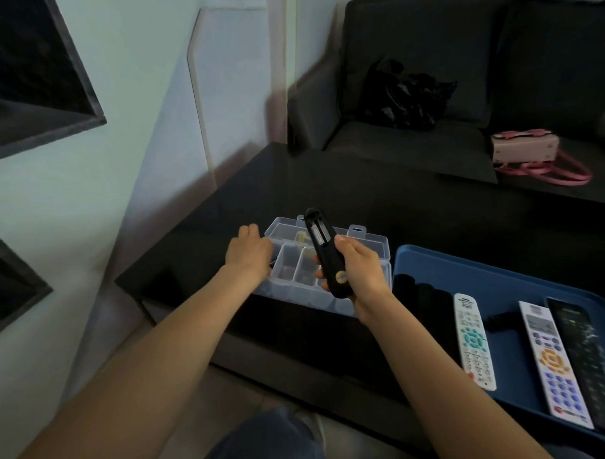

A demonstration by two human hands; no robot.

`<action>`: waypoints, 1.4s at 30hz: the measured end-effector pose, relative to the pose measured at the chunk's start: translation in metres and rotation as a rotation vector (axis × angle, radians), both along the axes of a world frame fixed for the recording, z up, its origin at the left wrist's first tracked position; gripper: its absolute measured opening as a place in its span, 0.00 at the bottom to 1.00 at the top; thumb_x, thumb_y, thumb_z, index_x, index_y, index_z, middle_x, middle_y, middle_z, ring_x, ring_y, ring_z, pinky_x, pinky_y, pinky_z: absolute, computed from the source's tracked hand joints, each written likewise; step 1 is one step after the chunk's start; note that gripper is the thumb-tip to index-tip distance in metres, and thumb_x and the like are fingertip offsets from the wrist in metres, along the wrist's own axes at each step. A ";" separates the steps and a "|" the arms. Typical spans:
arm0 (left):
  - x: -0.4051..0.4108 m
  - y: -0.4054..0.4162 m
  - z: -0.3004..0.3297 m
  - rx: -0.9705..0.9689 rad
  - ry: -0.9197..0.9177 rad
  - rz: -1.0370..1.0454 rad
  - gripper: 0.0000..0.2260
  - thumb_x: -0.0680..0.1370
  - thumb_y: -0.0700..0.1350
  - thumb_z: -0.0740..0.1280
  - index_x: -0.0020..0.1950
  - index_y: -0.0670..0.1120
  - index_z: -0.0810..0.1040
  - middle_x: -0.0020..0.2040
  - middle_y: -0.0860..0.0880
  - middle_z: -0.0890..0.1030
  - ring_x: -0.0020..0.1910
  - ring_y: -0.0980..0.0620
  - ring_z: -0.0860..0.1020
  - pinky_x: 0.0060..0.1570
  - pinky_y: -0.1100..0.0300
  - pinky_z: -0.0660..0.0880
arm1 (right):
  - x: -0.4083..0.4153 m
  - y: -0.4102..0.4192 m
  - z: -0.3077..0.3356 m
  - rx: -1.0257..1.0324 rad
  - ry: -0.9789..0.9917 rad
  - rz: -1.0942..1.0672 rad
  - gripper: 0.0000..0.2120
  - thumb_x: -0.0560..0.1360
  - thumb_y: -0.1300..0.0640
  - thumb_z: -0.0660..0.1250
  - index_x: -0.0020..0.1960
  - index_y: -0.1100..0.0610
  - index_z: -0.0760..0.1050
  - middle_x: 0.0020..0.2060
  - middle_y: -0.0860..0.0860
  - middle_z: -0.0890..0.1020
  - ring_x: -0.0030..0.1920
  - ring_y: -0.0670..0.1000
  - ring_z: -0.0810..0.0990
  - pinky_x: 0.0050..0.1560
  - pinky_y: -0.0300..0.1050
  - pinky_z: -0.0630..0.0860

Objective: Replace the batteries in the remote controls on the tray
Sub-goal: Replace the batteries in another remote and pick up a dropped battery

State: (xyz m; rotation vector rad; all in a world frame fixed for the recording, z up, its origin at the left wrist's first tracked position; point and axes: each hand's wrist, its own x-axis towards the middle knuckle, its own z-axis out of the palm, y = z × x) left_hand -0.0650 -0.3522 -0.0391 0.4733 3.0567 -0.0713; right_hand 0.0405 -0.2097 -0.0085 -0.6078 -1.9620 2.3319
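We log the dark tabletop (327,194) first, then the blue tray (502,291) on it, where three remotes lie face up, backs hidden. Just left of the tray stands the clear compartment box (370,247), open. Our right hand (359,272) is wrapped round the black remote (324,249), held over the box with its battery bay uncovered (whether cells sit in it, we cannot tell). Our left hand (248,250) reaches into the box; fingers hidden, grip unknown. We judge this remote half done and the three on the tray unverified.
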 end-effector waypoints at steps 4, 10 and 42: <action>-0.004 0.002 0.001 0.009 -0.036 -0.022 0.18 0.76 0.46 0.66 0.62 0.39 0.72 0.63 0.42 0.65 0.61 0.44 0.65 0.56 0.54 0.69 | 0.001 0.002 -0.003 -0.007 0.004 0.002 0.08 0.82 0.53 0.56 0.53 0.53 0.73 0.48 0.60 0.83 0.39 0.52 0.80 0.33 0.42 0.78; -0.016 -0.006 -0.012 0.337 0.039 0.022 0.09 0.75 0.45 0.68 0.50 0.41 0.80 0.56 0.44 0.72 0.53 0.47 0.72 0.53 0.54 0.74 | -0.009 0.000 -0.007 0.013 -0.007 0.028 0.09 0.82 0.53 0.56 0.55 0.54 0.73 0.48 0.60 0.83 0.39 0.52 0.80 0.34 0.42 0.77; 0.018 0.011 0.026 0.968 -0.018 0.282 0.07 0.77 0.49 0.64 0.47 0.46 0.74 0.38 0.54 0.76 0.37 0.57 0.74 0.40 0.59 0.68 | -0.014 0.004 -0.008 -0.028 -0.008 0.026 0.09 0.82 0.53 0.57 0.51 0.53 0.74 0.46 0.60 0.83 0.38 0.52 0.81 0.35 0.44 0.77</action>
